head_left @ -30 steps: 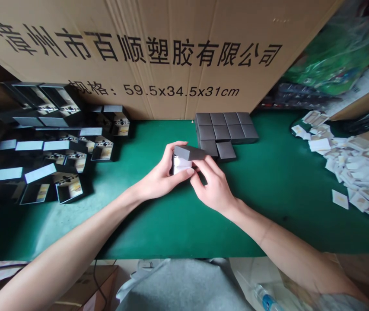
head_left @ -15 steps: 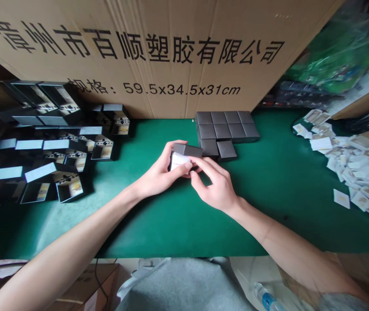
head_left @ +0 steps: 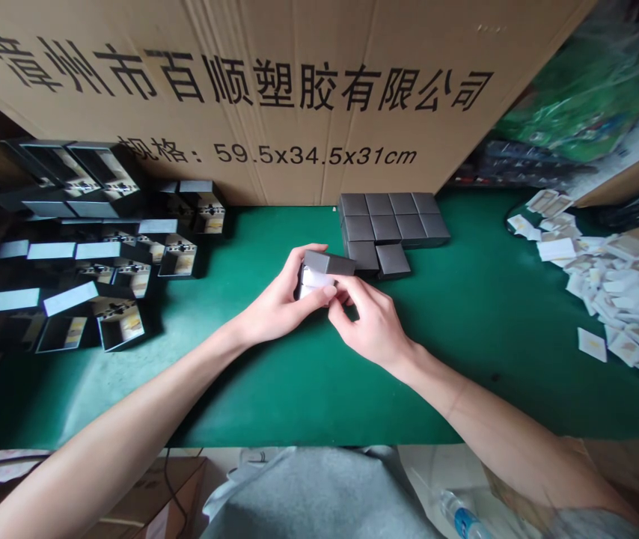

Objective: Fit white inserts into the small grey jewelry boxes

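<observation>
My left hand [head_left: 277, 303] is wrapped round a small dark gift box [head_left: 328, 263] whose lid stands raised, its thumb lying across the front. Inside the box shows a white insert [head_left: 313, 278]. From the right, my right hand [head_left: 374, 320] has its bent fingers and thumb closed at the box's right side, by the edge of the insert. The fingertips are partly hidden there. Just beyond my hands, several closed dark boxes [head_left: 391, 218] sit packed in rows, the nearest one [head_left: 393, 260] slightly out of line.
Several open dark boxes [head_left: 120, 326] crowd the left of the green table [head_left: 297, 397]. White inserts [head_left: 628, 281] lie heaped at the right. A large printed cardboard carton [head_left: 274, 120] walls off the back. Below the table edge is a plastic bottle [head_left: 462, 516].
The box in my hands has shifted slightly right and down. My right fingers have drawn in closer at its right side, and the insert shows a little differently.
</observation>
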Available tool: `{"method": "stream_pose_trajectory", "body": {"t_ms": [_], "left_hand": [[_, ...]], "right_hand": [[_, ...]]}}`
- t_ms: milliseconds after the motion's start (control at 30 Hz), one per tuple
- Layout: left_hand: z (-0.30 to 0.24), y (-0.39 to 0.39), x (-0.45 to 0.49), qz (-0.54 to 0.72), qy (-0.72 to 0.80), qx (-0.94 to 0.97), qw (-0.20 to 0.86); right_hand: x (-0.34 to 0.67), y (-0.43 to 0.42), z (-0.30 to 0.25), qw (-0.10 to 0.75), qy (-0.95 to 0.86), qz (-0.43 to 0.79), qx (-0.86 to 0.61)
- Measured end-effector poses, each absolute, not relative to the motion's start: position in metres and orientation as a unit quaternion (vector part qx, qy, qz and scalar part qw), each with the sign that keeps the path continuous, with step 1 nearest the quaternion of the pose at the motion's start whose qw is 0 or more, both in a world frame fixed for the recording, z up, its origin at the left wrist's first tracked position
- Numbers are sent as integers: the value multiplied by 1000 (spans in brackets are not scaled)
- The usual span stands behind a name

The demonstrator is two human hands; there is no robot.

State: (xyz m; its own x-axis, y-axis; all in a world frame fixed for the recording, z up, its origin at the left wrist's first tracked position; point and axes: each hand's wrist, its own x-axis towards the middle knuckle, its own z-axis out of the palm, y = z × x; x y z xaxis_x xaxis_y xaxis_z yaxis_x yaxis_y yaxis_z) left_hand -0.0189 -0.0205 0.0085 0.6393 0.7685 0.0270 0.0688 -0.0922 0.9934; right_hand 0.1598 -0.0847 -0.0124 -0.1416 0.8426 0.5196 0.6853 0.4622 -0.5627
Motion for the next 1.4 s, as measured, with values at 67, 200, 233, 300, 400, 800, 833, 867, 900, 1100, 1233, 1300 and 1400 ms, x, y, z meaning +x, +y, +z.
{"method": "stream_pose_trajectory", "body": {"t_ms": [67, 200, 233, 300, 400, 800, 833, 867, 900, 1100, 1233, 1300, 1400], "left_hand": [[8, -21, -19, 288, 304, 682, 599], [8, -21, -20, 286, 296, 685, 601], [8, -21, -20, 284, 295, 687, 601], [7, -21, -21, 277, 293, 691, 600], [8, -21, -20, 276, 292, 686, 606], [9, -19, -20, 260, 294, 672, 628], [9, -19, -20, 258, 295, 672, 629], [9, -19, -20, 257, 295, 672, 629], [9, -19, -20, 255, 295, 672, 630], [10, -17, -23, 250, 282, 669, 641], [12, -16, -23, 251, 287, 665, 643], [14, -16, -22, 254, 297, 659, 643], [16, -15, -21, 261, 320, 640, 648]], "right_hand": [[161, -84, -13, 405, -750, 107, -512], [164, -84, -15, 384, -762, 136, -504], [164, -85, -16, 381, -765, 138, -500], [165, -85, -17, 381, -770, 139, -492], [166, -85, -16, 380, -774, 158, -480], [162, -84, -19, 419, -772, 46, -475], [162, -84, -19, 425, -773, 31, -470], [162, -84, -19, 429, -774, 17, -465], [162, -84, -18, 431, -775, 6, -461], [165, -83, -21, 419, -793, -6, -443], [166, -83, -24, 415, -798, 0, -437], [166, -83, -24, 415, -796, 7, -440], [165, -83, -22, 421, -794, 21, -439]]}}
